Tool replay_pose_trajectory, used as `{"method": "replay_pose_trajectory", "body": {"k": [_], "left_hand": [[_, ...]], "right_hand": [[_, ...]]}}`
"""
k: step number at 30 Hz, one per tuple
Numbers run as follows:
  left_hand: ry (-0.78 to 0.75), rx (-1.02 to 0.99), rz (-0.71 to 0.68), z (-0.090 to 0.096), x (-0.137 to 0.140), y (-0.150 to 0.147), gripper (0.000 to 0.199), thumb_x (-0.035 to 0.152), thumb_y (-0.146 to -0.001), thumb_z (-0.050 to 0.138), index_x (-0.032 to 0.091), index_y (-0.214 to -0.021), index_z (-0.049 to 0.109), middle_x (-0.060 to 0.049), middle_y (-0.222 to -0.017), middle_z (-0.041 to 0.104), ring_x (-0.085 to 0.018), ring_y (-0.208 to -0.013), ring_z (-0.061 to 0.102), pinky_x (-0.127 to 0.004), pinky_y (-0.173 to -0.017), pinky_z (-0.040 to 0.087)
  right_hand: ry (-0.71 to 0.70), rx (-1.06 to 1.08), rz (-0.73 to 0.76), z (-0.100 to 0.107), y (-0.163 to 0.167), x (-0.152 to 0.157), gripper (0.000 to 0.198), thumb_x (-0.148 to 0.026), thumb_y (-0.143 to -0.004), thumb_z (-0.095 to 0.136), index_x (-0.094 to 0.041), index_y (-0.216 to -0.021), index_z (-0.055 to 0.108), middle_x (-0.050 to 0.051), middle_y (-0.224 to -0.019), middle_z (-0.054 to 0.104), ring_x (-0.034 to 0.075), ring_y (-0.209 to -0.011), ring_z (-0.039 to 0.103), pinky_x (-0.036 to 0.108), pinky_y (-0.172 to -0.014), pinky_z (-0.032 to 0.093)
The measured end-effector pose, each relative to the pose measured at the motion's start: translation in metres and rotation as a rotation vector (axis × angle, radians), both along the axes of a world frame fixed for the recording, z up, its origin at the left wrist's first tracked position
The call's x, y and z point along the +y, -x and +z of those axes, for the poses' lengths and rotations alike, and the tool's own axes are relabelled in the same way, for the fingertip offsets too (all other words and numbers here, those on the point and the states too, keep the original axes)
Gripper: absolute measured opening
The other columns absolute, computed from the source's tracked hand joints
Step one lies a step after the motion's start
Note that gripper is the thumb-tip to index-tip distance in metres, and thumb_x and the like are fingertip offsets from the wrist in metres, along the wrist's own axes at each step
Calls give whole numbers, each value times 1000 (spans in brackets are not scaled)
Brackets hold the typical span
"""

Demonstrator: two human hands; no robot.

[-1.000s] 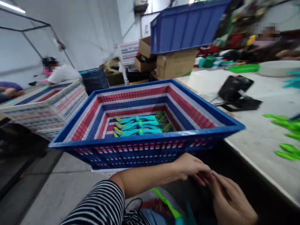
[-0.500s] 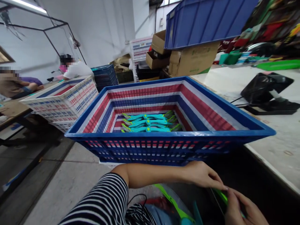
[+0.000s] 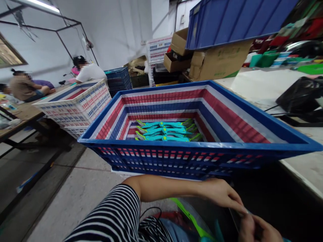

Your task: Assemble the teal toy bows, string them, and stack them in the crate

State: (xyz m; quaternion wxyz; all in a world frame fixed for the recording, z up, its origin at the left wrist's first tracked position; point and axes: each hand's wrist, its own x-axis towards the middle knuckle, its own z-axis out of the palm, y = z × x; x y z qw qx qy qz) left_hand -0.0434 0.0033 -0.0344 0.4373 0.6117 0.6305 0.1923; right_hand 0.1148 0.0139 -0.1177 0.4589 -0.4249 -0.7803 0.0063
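Fingers (image 3: 236, 203) of the left hand (image 3: 220, 191) and right hand (image 3: 262, 230) meet at the tips; whether they grasp anything cannot be told. Presumably done: several turquoise pieces (image 3: 164, 130), laid inside the lined blue crate (image 3: 202, 145). Presumably remaining: one lime piece (image 3: 193, 220) near the lap. Obstruction — the crate's near wall. A black device (image 3: 299, 94) occupies the tabletop (image 3: 308, 168).

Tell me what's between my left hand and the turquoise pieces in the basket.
In the head view, the blue basket's near wall stands between your left hand and the turquoise pieces.
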Motion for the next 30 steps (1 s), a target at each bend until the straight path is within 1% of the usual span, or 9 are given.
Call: {"method": "replay_pose_trajectory", "body": {"k": [5, 9, 12, 14, 16, 19, 22, 26, 30], "left_hand": [[-261, -199, 137, -6, -23, -4, 13, 15, -77, 62, 14, -85, 73, -4, -93, 72, -15, -90, 62, -21, -80, 46], [-407, -240, 652, -37, -81, 24, 19, 29, -75, 62, 17, -85, 71, -8, -97, 70, -19, -93, 61, -29, -81, 47], [-186, -176, 947, -68, -143, 44, 30, 43, -69, 62, 14, -75, 69, -8, -79, 69, -19, -75, 60, -29, -66, 47], [-12, -178, 1008, -81, -181, 46, 38, 50, -64, 62, 14, -70, 67, -6, -70, 66, -19, -67, 57, -27, -58, 44], [23, -160, 1057, -84, -207, 42, 40, 52, -61, 63, 14, -71, 67, -5, -70, 66, -19, -68, 57, -27, -58, 44], [-12, -146, 985, -74, -220, 34, 35, 49, -62, 63, 16, -73, 68, -4, -73, 68, -18, -69, 59, -27, -64, 45], [84, -226, 725, -63, -217, 19, 28, 45, -65, 63, 17, -69, 70, -3, -70, 70, -17, -65, 60, -26, -64, 46], [325, -276, 469, -72, -205, -12, 25, 40, -69, 61, 17, -61, 67, -1, -56, 65, -13, -50, 54, -22, -49, 39], [590, -240, 390, -83, -186, -43, 33, 40, -79, 55, 15, -57, 59, 3, -43, 52, -8, -33, 39, -19, -38, 27]], "right_hand": [[144, -17, -2, 19, 4, 0, 28, -33, -87, 43, -16, -77, 63, 12, -73, 65, 23, -67, 60, 33, -60, 45], [165, 29, 77, 17, 3, -11, 21, -24, -87, 42, -17, -85, 61, 9, -78, 65, 21, -75, 60, 35, -70, 48], [136, 25, 272, 14, 10, -41, 19, -19, -90, 42, -17, -95, 61, 9, -87, 66, 20, -85, 60, 34, -78, 47], [225, -90, 487, 12, 19, -61, 20, -20, -91, 43, -18, -101, 61, 10, -94, 65, 19, -90, 58, 33, -80, 48], [353, -290, 663, 10, 30, -76, 25, -27, -89, 51, -17, -110, 59, 12, -106, 63, 22, -98, 55, 35, -84, 47], [493, -638, 785, 9, 43, -86, 52, -38, -81, 64, -16, -127, 51, 15, -118, 58, 27, -106, 52, 41, -89, 43], [602, -864, 772, 11, 46, -86, 54, -32, -83, 62, -19, -133, 46, 12, -109, 62, 25, -99, 57, 38, -87, 42], [715, -847, 619, 14, 39, -76, 50, -27, -87, 55, -19, -135, 44, 11, -110, 61, 22, -94, 61, 29, -77, 43], [728, -781, 546, 14, 32, -69, 49, -29, -86, 55, -22, -134, 46, 10, -111, 61, 22, -95, 62, 27, -74, 44]]}}
